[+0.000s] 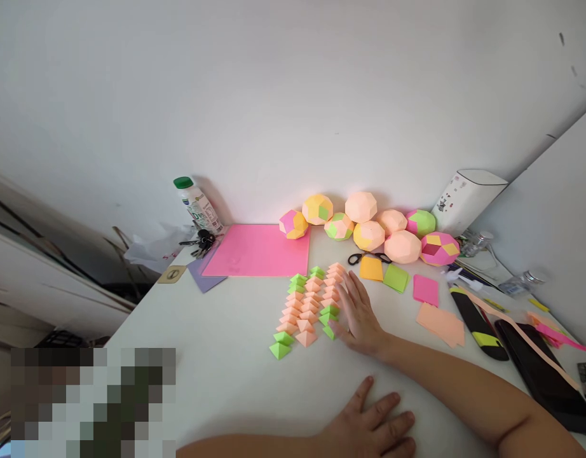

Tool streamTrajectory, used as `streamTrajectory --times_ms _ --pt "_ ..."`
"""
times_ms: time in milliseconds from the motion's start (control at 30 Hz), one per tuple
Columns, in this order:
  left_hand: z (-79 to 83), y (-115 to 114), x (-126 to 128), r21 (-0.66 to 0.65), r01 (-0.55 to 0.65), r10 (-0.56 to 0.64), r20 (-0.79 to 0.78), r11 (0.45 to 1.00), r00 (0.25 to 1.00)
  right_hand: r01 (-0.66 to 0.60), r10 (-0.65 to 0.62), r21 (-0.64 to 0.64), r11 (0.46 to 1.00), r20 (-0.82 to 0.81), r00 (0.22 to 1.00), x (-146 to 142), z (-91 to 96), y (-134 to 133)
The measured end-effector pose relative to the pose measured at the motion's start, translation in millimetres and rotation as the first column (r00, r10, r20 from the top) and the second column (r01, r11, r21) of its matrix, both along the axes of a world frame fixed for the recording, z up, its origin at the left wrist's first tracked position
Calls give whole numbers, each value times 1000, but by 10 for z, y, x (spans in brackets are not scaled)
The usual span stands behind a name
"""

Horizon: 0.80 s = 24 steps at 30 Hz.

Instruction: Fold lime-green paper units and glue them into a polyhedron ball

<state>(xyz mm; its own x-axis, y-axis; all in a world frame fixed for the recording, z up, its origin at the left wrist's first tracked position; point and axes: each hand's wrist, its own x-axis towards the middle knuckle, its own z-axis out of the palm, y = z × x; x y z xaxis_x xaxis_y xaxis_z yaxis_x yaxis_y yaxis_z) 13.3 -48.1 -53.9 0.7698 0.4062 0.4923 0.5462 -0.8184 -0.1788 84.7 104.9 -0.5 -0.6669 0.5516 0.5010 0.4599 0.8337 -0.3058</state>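
Folded paper pyramids in peach and green stand in three rows on the white table: a left row (290,308), a middle row (309,307) and a right row (330,296). Against the right row's outer side lies my right hand (362,315), its fingers stretched out and its thumb close to the green pieces at the near end. Whether the fingertips touch the paper I cannot tell. Nearer to me, my left hand (374,423) rests flat on the tabletop with fingers spread, holding nothing.
Behind the rows sit several faceted paper balls (369,236), a pink board (257,250) and black scissors (354,259). Right are orange (371,268) and pink (425,290) paper stacks, a cutter knife (478,324) and a black tablet (541,369). A bottle (197,205) stands back left.
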Motion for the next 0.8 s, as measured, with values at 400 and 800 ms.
streamTrajectory --times_ms 400,800 --pt "190 4 -58 -84 8 -10 -21 996 1000 -614 629 -156 774 304 715 50 213 -195" --pt "205 18 -75 -82 23 -28 -57 996 998 -540 529 -10 842 222 819 44 106 -138"
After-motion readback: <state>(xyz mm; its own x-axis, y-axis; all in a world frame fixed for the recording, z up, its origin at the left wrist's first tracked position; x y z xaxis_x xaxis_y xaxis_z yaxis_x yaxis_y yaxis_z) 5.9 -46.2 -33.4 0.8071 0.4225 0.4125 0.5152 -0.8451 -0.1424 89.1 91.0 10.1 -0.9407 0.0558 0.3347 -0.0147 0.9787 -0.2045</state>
